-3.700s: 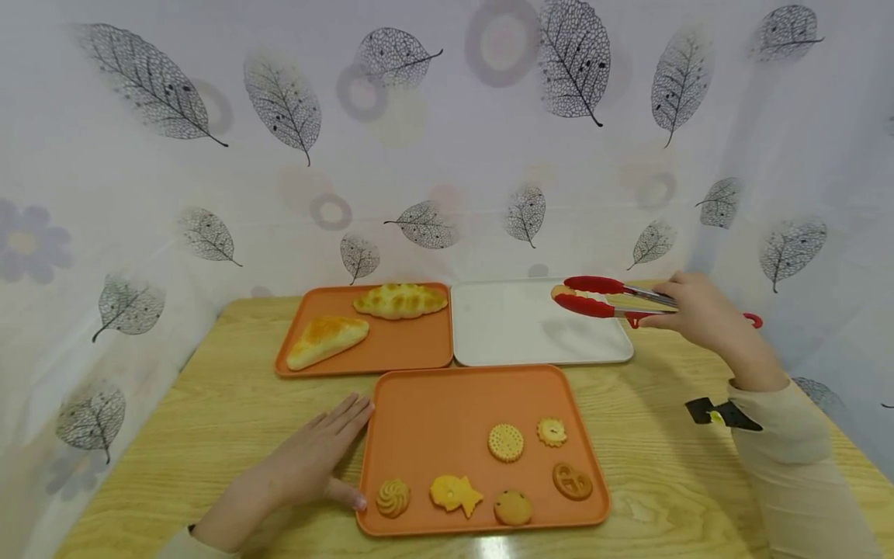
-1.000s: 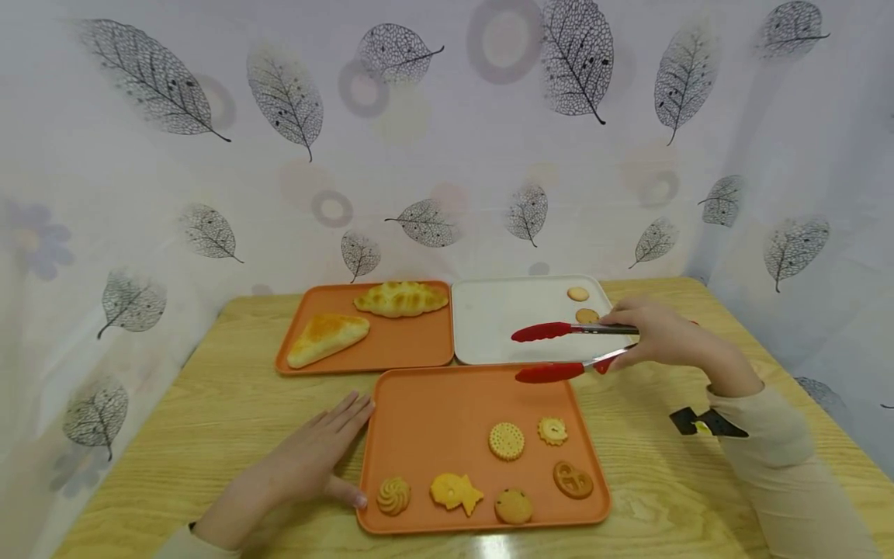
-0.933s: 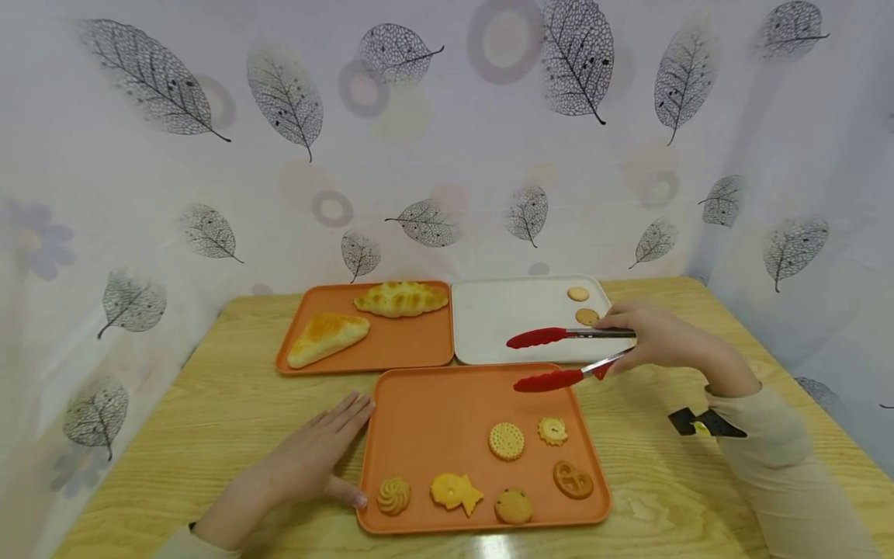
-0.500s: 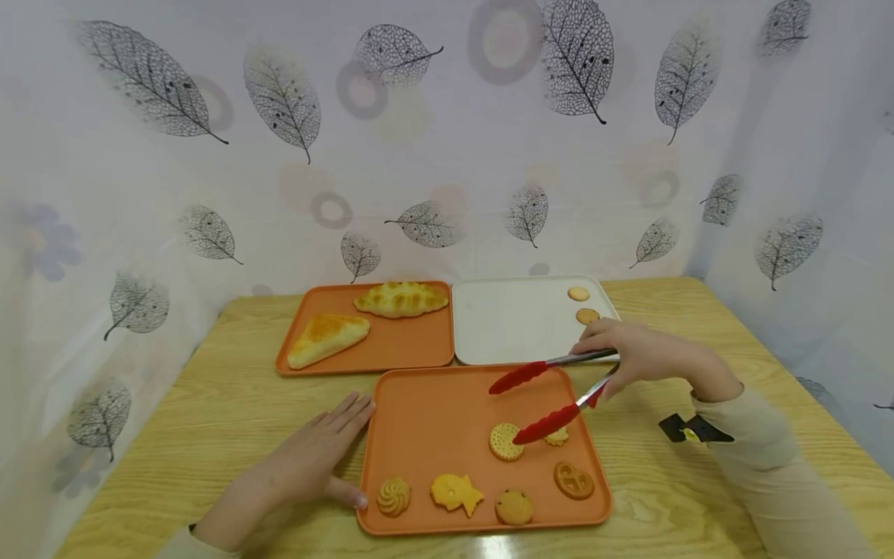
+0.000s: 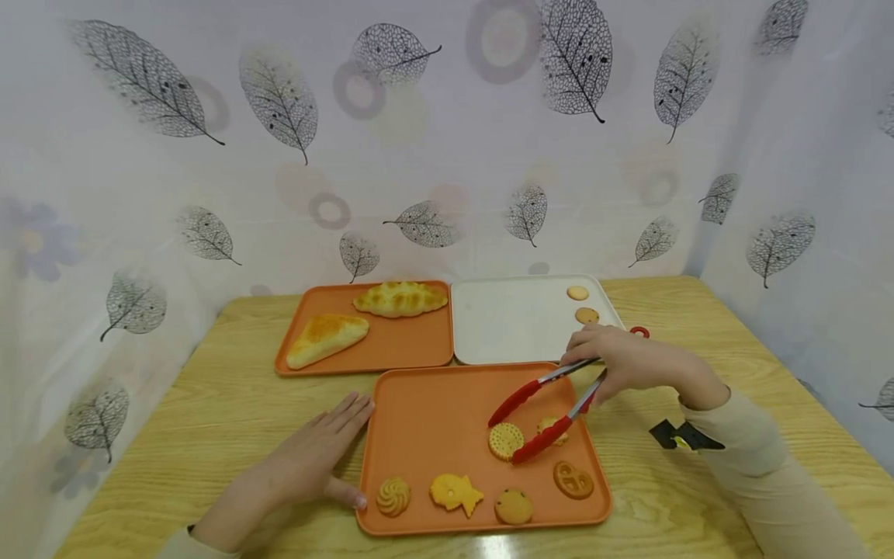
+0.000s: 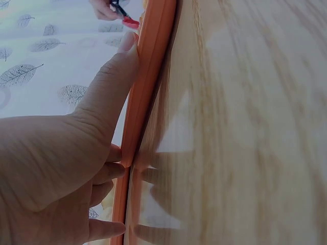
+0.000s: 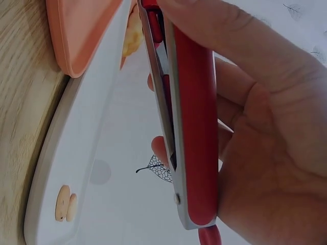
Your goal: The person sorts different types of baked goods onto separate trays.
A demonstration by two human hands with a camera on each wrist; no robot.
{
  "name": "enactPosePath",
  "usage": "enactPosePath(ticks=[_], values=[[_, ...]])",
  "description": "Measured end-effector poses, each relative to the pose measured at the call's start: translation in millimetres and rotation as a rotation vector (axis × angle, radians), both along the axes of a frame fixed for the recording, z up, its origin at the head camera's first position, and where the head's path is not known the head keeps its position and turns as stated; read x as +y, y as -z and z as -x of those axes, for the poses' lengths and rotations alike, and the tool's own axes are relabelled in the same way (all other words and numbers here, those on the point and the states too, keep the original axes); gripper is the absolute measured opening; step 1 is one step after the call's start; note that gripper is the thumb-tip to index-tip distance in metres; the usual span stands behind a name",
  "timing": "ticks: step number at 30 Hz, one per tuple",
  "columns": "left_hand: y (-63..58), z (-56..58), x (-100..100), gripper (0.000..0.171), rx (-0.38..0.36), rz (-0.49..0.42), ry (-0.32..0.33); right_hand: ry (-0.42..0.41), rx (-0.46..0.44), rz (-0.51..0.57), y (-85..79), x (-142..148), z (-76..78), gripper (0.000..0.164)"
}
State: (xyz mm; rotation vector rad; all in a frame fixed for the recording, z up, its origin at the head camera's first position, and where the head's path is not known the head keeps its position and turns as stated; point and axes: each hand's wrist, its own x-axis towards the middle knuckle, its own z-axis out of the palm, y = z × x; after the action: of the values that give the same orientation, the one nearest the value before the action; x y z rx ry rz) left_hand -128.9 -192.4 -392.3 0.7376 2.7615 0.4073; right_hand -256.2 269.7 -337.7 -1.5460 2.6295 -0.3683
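Observation:
My right hand (image 5: 621,359) grips a pair of red-tipped tongs (image 5: 513,404); its thumb and fingers wrap the red handle (image 7: 196,127) in the right wrist view. The tong tips stand apart on either side of a round dotted cracker (image 5: 504,442) on the near orange tray (image 5: 426,404). One tong arm partly covers a scalloped cookie (image 5: 559,431) behind it. With fingers straight, my left hand (image 5: 303,458) rests at that tray's left edge; in the left wrist view its thumb (image 6: 110,87) and fingertips touch the rim.
Also on the near tray are a swirl cookie (image 5: 393,497), a fish-shaped cookie (image 5: 455,494), a round cookie (image 5: 513,506) and a pretzel (image 5: 573,480). A white tray (image 5: 517,326) holds two small cookies (image 5: 587,315). Another orange tray (image 5: 405,349) bears a triangular pastry (image 5: 324,341) and a braided bread (image 5: 401,299).
A small cookie held in the tongs earlier now lies on the white tray. My right hand has brought the opened tongs nearer and down around the dotted cracker. The left hand has stayed put.

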Motion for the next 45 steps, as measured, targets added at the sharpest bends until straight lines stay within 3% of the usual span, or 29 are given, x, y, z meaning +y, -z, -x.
enactPosePath(ticks=[12, 22, 32, 39, 45], values=[[0.5, 0.0, 0, 0.125, -0.013, 0.001, -0.007, 0.025, 0.061, 0.039, -0.2, -1, 2.5, 0.048], [1.9, 0.3, 0, 0.125, -0.001, 0.003, -0.003, 0.048, 0.286, 0.135, 0.8, 6, 8.6, 0.05], [-0.5, 1.8, -2, 0.125, 0.01, 0.004, 0.008, 0.208, 0.316, 0.151, -4.2, 16, 12.4, 0.057], [1.4, 3.1, -2, 0.125, 0.004, 0.011, 0.002, 0.307, 0.346, 0.179, -5.7, 21, 16.9, 0.051], [2.0, 3.8, -3, 0.125, -0.001, 0.011, 0.001, 0.446, 0.391, 0.146, -6.8, 24, 17.8, 0.055]])
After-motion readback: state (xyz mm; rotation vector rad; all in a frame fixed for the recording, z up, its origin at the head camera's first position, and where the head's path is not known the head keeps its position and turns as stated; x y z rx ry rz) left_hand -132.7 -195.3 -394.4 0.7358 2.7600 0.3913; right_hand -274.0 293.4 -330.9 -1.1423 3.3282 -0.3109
